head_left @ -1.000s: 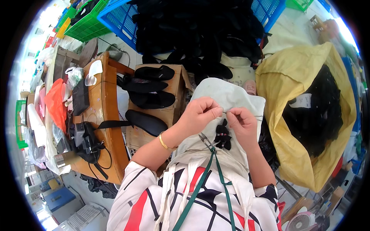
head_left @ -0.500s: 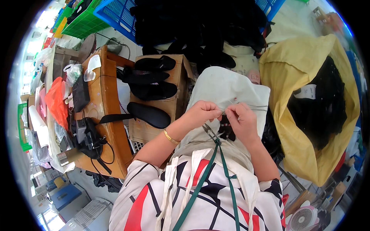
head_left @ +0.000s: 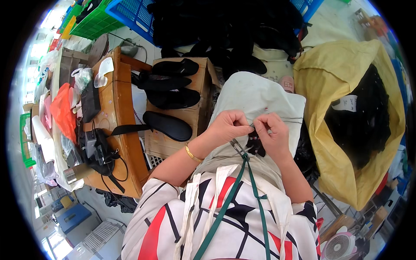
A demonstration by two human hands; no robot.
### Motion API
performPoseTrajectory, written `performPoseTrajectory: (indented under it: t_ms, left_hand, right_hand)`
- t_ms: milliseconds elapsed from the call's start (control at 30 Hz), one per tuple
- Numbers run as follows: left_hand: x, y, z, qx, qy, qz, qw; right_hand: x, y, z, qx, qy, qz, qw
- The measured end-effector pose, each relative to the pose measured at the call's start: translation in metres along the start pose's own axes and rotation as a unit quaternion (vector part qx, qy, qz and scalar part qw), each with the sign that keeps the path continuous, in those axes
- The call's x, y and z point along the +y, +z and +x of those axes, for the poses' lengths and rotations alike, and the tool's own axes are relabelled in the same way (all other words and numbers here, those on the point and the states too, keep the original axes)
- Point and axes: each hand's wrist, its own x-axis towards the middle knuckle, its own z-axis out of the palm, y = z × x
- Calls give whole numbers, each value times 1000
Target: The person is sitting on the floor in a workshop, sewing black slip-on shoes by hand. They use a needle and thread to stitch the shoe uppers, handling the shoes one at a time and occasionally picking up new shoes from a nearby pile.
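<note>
Both hands meet above a pale cloth (head_left: 249, 93) spread over my lap. My left hand (head_left: 229, 125), with a gold bracelet on the wrist, is closed in a pinch. My right hand (head_left: 272, 132) also pinches, its fingertips nearly touching the left ones. Whatever lies between the fingers is too small to make out. Just below them hang metal thread snips (head_left: 237, 148) on a green ribbon (head_left: 223, 206) that runs down my front. Beneath the right hand sits a small dark item (head_left: 256, 145), partly covered.
Several black shoes (head_left: 173, 99) lie on a cardboard box (head_left: 167, 147) at left, beside a wooden table (head_left: 117, 99) bearing a black bag (head_left: 102, 154). A blue crate (head_left: 130, 17) heaped with black pieces stands ahead. A yellow sack (head_left: 320, 78) of black material is at right.
My hands stay pinched close together, with the left fingertips shifted slightly. The snips have swung a little on their ribbon, and the whole view has moved slightly.
</note>
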Motion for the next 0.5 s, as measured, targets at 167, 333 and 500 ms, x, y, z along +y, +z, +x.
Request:
performPoseTrajectory:
  t_ms: [167,333,500]
  left_hand:
    - [-9,-1,0,54,75,19,996]
    - [-14,4,1,88,106,-81,987]
    - [-9,0,-1,97,59,-63,992]
  right_hand:
    - [1,1,-1,1,20,15,1000]
    - [1,6,-2,0,44,30,999]
    - [7,5,-3,10,27,7,1000]
